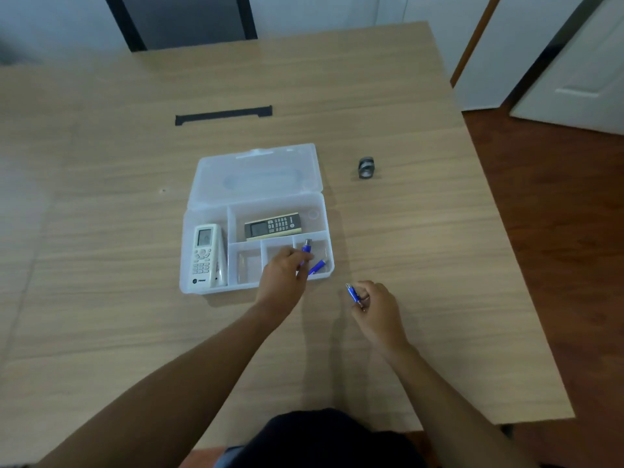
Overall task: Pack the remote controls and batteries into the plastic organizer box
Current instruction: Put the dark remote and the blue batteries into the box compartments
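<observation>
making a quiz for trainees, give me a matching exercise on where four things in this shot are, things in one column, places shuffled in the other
Things
1. white remote
2. black remote
3. tape roll
4. battery outside the box

Places
A. on the table, right of the box
B. in the right hand
C. in the tall left compartment
D. in the wide rear compartment

Pairs: 1-C, 2-D, 3-A, 4-B

Office or meeting room, long wooden table (337, 79), cable slot (223, 115), chair (182, 18)
</observation>
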